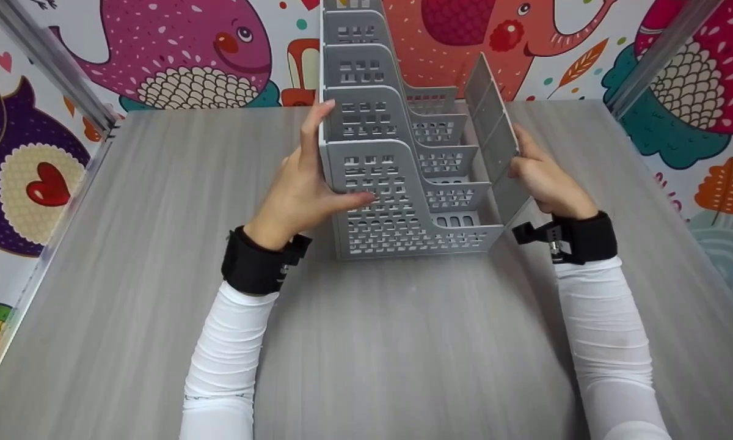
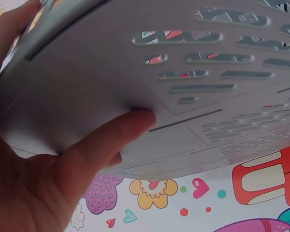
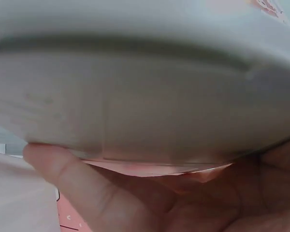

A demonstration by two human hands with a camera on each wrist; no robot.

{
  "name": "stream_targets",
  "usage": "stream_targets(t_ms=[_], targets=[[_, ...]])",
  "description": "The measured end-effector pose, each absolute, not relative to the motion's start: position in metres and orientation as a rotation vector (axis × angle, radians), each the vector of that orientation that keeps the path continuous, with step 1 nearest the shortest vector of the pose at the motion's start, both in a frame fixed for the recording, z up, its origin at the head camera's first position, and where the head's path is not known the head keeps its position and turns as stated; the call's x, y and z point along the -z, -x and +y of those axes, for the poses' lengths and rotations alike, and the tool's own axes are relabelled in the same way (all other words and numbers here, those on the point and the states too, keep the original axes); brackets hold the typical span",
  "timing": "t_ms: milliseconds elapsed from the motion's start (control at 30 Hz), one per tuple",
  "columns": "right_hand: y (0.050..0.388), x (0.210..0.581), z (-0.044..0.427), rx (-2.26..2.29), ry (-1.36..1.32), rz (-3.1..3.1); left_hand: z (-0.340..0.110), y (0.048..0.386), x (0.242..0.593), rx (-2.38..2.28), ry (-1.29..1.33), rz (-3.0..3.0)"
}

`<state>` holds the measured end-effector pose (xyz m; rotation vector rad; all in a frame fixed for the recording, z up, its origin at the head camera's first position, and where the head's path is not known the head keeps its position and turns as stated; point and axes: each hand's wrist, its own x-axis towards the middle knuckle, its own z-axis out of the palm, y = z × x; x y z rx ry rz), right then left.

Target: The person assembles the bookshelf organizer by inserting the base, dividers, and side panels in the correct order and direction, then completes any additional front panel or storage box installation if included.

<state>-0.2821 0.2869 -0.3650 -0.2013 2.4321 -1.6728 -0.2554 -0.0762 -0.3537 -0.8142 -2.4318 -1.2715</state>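
A grey plastic file organizer with perforated dividers stands on the table, its tall back to the left and its low front to the right. My left hand grips its tall back edge, thumb across the near side wall and fingers along the back. In the left wrist view, the thumb presses against the grey plastic. At the low front stands a flat grey panel, whose outer edge my right hand grips. Whether the panel is joined to the organizer cannot be told. The right wrist view is blurred by the close panel.
Grey wood-grain table lies under everything. Behind it rises a wall with cartoon animals. Metal posts stand at the back corners. Each wrist wears a black camera strap.
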Motion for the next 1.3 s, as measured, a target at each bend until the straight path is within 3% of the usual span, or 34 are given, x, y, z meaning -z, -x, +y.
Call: stream_targets(t_ms=[1300], targets=[[0.2859,0.3661,0.2894,1.582,0.287,2.429,-0.0763,0.2567,0.3528,1.257,0.851,-2.458]])
